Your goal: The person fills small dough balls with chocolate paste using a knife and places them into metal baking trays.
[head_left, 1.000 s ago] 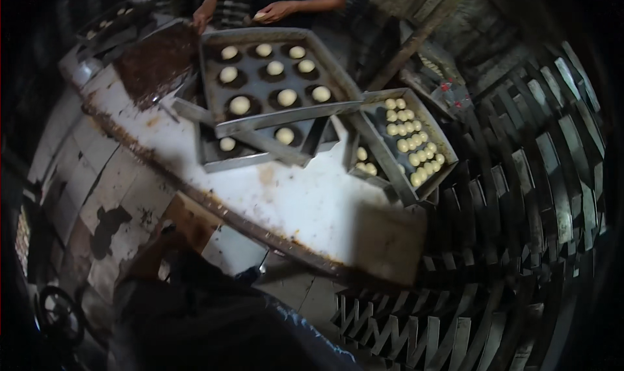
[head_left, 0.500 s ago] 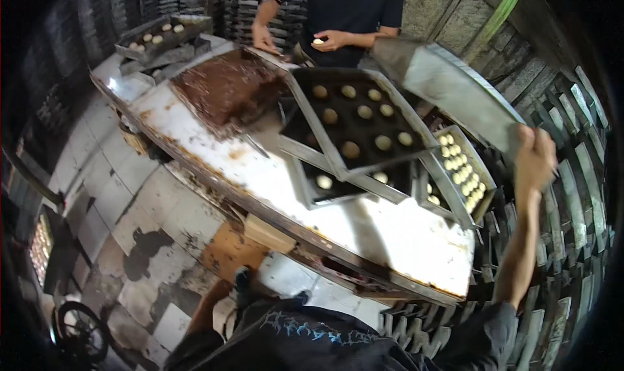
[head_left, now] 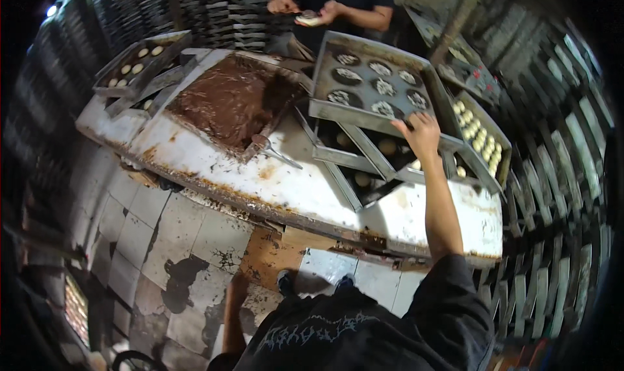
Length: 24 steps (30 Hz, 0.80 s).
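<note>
Top tray [head_left: 351, 115] rests skewed on stacked trays [head_left: 369, 150], above surface [head_left: 279, 185]; long axis roughly left to right. Right hand [head_left: 422, 135] nearer, fingers closed over near rim, right of middle; tray body ahead, leftward. Left hand [head_left: 238, 289] low, well apart; grip cannot be told.

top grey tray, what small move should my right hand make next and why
Perhaps steady the top rectangular grey metal tray before letting go: your bare right hand grips its near rim, and it lies askew across the lower grey metal trays, which hold pale round dough balls.
</note>
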Each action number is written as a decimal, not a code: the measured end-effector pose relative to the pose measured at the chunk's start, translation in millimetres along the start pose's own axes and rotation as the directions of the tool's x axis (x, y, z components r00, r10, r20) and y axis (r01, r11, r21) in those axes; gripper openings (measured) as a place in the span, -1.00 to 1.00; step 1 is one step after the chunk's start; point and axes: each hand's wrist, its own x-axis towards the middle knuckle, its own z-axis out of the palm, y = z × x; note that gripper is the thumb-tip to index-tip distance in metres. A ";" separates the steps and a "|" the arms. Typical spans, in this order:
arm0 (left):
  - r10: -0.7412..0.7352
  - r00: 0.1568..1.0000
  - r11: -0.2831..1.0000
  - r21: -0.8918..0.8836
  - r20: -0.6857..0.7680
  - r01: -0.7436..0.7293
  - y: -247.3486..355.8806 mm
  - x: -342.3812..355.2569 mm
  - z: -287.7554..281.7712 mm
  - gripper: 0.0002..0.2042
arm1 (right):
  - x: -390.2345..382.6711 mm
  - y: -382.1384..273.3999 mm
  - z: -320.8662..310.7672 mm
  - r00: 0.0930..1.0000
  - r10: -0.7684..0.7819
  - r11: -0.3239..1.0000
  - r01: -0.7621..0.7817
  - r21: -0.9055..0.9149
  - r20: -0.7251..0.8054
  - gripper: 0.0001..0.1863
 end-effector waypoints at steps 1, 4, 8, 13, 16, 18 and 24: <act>0.130 0.990 0.973 -0.187 -0.049 -0.137 51.0 32.0 -10.9 -0.74 | -1.5 0.8 -1.5 1.000 -0.020 1.000 0.020 0.018 -0.016 -0.58; 0.153 0.976 0.857 -0.472 -0.154 -0.208 224.2 113.0 -52.8 -0.72 | -1.5 3.7 -12.5 0.999 -0.022 0.997 0.024 0.078 -0.033 -0.61; 0.546 0.702 0.712 -0.188 -0.457 -0.676 401.3 165.6 -98.6 -0.73 | -20.8 11.9 -33.5 0.998 -0.011 0.988 0.020 0.155 -0.061 -0.67; 0.894 0.425 0.446 0.379 -0.143 -0.811 495.6 198.7 -27.6 -0.56 | -57.1 71.2 -56.1 0.993 0.121 0.993 -0.121 0.002 -0.002 -0.56; 0.899 0.306 0.424 0.442 -0.314 -0.791 507.4 215.2 21.7 -0.72 | -64.7 100.5 -57.5 0.999 0.007 0.999 -0.010 0.047 0.053 -0.65; 0.870 0.347 0.478 0.422 -0.351 -0.770 503.7 217.8 37.0 -0.71 | -66.3 105.2 -57.2 0.999 0.039 0.993 -0.041 0.108 0.020 -0.70; 0.837 0.442 0.539 0.350 -0.323 -0.766 489.0 202.5 22.8 -0.69 | -48.7 90.0 -90.7 0.959 0.114 0.986 -0.142 0.091 0.259 -0.73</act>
